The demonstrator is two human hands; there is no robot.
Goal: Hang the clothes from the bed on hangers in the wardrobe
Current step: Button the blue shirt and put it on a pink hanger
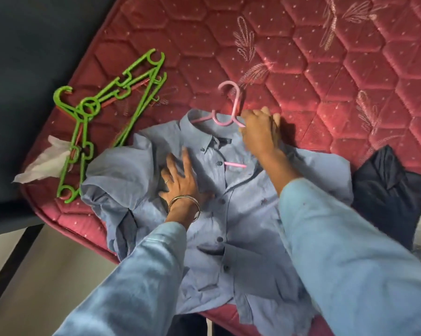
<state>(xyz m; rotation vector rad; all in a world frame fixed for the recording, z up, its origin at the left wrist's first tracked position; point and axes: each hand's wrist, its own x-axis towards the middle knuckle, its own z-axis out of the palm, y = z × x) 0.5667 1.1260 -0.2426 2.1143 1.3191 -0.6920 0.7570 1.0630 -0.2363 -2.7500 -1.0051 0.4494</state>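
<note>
The blue shirt (229, 190) lies front-up on the red quilted mattress (325, 69), collar away from the person, buttoned down the middle. A pink hanger (229, 112) sits inside it — hook poking out past the collar, a short pink stretch showing through the placket. The right hand (260, 132) curls over the shirt's shoulder by the collar, fingers gripping the fabric beside the hanger. The left hand (180, 180) is flat, fingers spread, pressing on the chest of the shirt. Off to the left, green hangers (88, 132) lie stacked near the mattress edge, over a white bag (44, 163). A dark garment (388, 190) waits at the right.
</note>
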